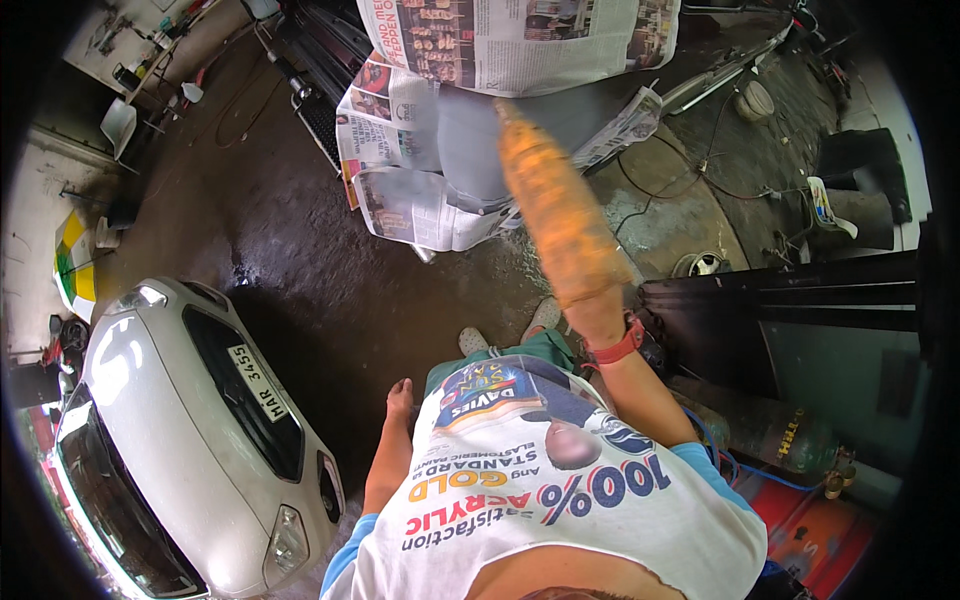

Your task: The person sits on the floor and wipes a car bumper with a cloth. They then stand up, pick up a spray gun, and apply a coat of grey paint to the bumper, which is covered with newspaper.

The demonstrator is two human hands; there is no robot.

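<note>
My right arm reaches forward, a red band at its wrist. My right hand [597,314] is closed round the near end of a long, mottled orange cloth-like thing [562,205]. It is smeared by motion, so its exact kind is unclear. Its far tip overlaps a smooth grey panel [465,135] in the view; contact cannot be told. Newspaper sheets [525,45] surround the panel, with another newspaper piece [410,205] hanging along its near edge. My left hand [400,394] hangs low by my left side, fingers loosely extended, nothing visible in it.
A white car [190,440] stands close on my left. Hoses [690,180] trail over the floor at the far right, near a dark bin [855,215]. A gas cylinder [800,440] and a red machine [800,530] sit beside me on the right. A coloured umbrella [75,262] is at the left.
</note>
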